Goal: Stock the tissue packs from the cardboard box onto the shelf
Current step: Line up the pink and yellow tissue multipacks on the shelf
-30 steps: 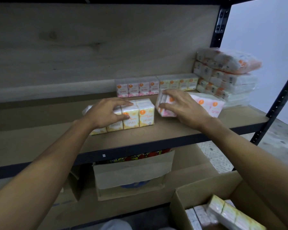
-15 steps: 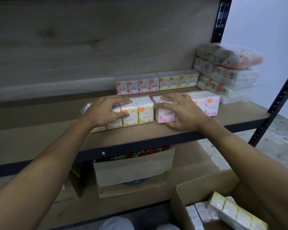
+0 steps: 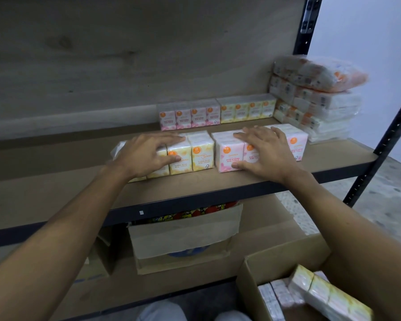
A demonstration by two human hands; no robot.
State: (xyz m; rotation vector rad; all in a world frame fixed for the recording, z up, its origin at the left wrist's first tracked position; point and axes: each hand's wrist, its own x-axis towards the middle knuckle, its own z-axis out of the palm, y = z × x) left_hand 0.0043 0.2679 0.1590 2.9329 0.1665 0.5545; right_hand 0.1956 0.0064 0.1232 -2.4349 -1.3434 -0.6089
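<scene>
A yellow tissue multipack (image 3: pixel 195 156) and a pink tissue multipack (image 3: pixel 229 151) stand side by side near the front of the wooden shelf (image 3: pixel 195 188). My left hand (image 3: pixel 146 154) grips the yellow pack, fingers over its top and thumb on its front. On the pink pack my right hand (image 3: pixel 262 151) rests with straight fingers on top and the thumb against the front. The cardboard box (image 3: pixel 280 258) at the lower right holds more packs (image 3: pixel 329 297).
A pink pack (image 3: pixel 188 115) and a yellow pack (image 3: pixel 248 110) line the back of the shelf. Wrapped tissue bundles (image 3: pixel 315 98) are stacked at the right end by the black upright (image 3: pixel 391 140). An open carton (image 3: pixel 183 237) sits on the lower shelf.
The pink pack went from tilted in my right hand to standing flat beside the yellow pack. My right hand now lies flatter on it. The left hand has hardly moved.
</scene>
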